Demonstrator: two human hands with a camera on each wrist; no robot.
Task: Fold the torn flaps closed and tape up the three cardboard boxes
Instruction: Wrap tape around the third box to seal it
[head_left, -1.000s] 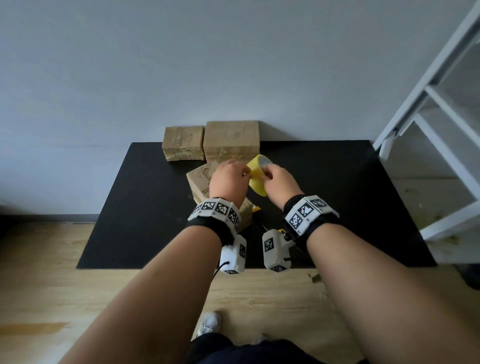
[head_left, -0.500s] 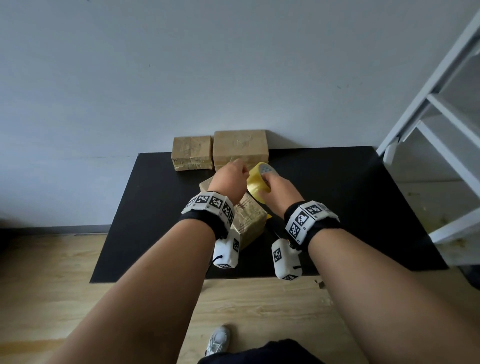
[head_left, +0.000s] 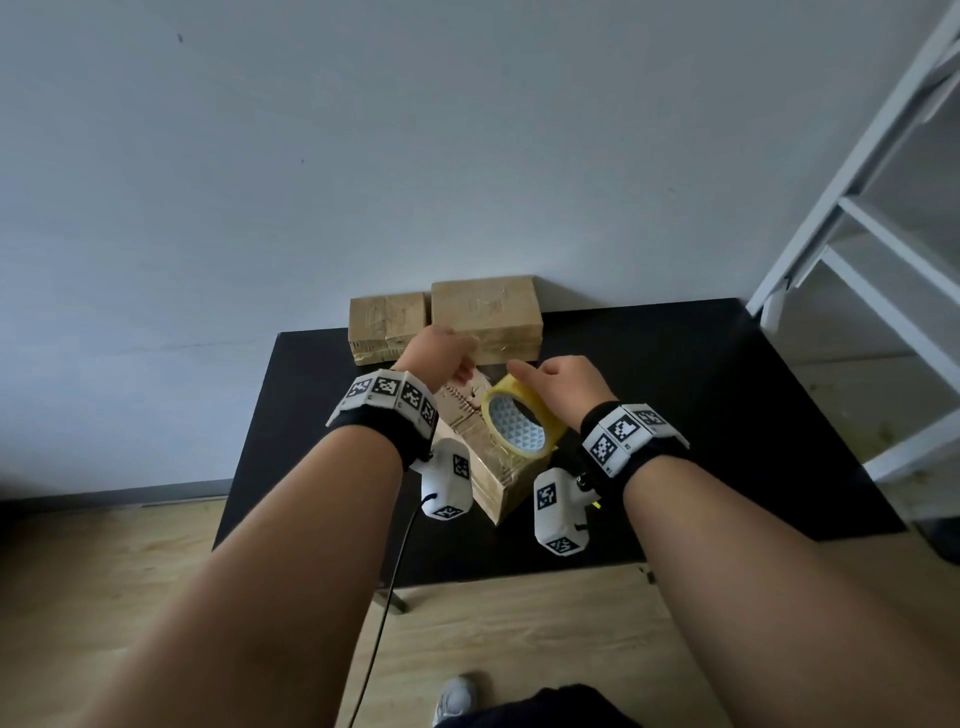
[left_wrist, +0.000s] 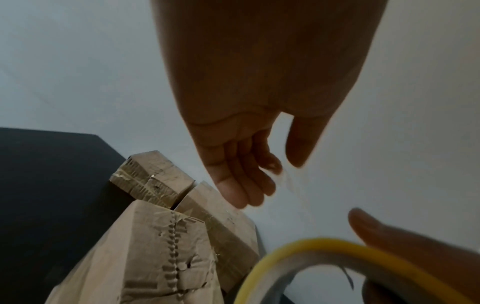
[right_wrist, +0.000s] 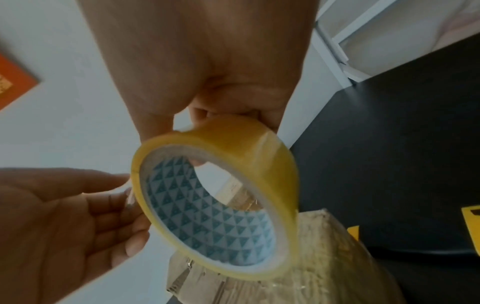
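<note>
A taped, crumpled cardboard box (head_left: 498, 478) stands cornerwise on the black table (head_left: 727, 415), under both hands. My right hand (head_left: 530, 395) grips a yellow tape roll (head_left: 535, 410) just above the box; thumb on top, fingers behind. In the right wrist view the roll (right_wrist: 249, 144) hangs from that hand (right_wrist: 207, 117) over the box (right_wrist: 324, 257). My left hand (head_left: 467, 358) is a little left and beyond, pinching the clear free end of the tape; the left wrist view shows a thin clear strip running from its fingers (left_wrist: 246, 185) toward the roll (left_wrist: 298, 248). Two closed boxes (head_left: 387, 322) (head_left: 485, 312) sit against the wall.
A white shelf frame (head_left: 857, 208) stands at the table's right end. A yellow and black object (right_wrist: 475, 222) lies on the table right of the near box. A cable (head_left: 395, 571) hangs from my left wrist over the table's front edge. Wooden floor lies below.
The hands were together at the roll; now the left hand has drawn away to the left with the tape end. The roll has turned so its open core faces me.
</note>
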